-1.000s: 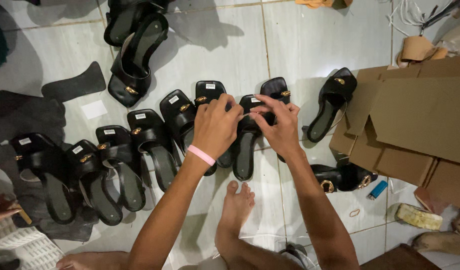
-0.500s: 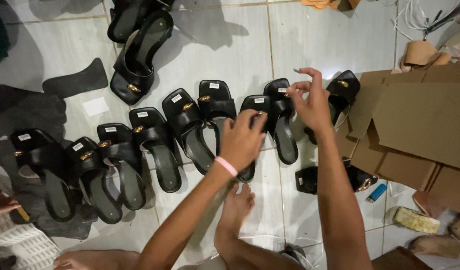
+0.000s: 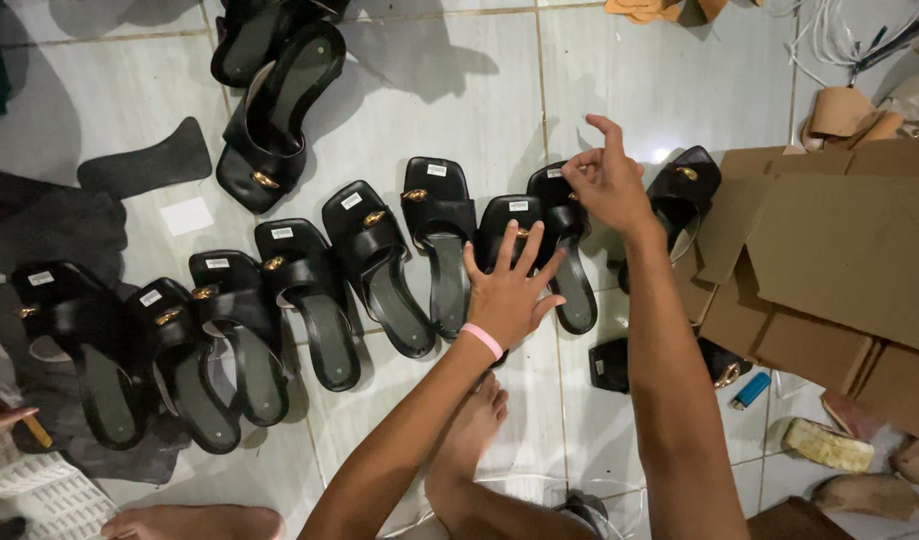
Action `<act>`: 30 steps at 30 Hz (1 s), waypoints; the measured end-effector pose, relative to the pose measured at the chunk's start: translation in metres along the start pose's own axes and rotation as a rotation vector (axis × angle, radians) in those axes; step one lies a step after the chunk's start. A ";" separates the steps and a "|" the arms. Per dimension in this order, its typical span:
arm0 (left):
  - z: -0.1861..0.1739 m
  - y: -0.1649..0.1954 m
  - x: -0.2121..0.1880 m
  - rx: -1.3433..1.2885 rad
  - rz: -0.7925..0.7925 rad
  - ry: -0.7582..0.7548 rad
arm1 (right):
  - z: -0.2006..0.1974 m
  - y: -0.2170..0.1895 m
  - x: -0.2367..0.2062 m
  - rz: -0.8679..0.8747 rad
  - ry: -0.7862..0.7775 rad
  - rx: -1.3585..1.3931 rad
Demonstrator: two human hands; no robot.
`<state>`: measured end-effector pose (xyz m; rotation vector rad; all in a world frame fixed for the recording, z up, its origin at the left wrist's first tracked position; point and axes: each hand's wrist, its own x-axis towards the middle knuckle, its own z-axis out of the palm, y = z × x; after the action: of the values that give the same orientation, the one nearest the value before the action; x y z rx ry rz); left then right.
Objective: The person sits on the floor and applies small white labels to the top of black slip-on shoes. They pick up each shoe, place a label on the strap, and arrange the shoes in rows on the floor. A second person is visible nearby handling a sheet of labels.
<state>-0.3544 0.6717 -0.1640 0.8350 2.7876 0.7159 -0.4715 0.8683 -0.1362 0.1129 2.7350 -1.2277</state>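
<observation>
2 black sandals (image 3: pixel 540 225) with gold buckles, white stickers, side by side, toes up, on white tile

Matt black sandals (image 3: pixel 435 250) (glossy floor tiles (image 3: pixel 480 90))

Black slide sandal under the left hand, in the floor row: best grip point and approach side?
Probably the front strap of the black sandal, pinched from above. It lies flat, sole down on the tiled floor, strap arching over the footbed, so fingers can hook beneath. The left hand covers the narrow heel end, and neighbouring sandals crowd both sides, leaving the top freest.
</observation>
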 end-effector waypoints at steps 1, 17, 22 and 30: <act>0.001 0.000 0.000 0.006 0.008 0.007 | 0.001 0.001 0.001 0.016 -0.001 -0.005; 0.003 -0.002 -0.001 0.001 0.002 0.003 | 0.008 0.007 -0.001 0.057 0.023 -0.087; 0.004 -0.001 -0.001 0.016 -0.003 -0.007 | 0.011 0.004 -0.003 0.044 0.047 -0.133; 0.007 -0.002 -0.002 0.031 0.010 0.013 | 0.013 -0.003 -0.002 0.012 0.129 -0.274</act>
<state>-0.3517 0.6722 -0.1712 0.8526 2.8151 0.6845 -0.4690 0.8562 -0.1426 0.1843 2.9768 -0.8585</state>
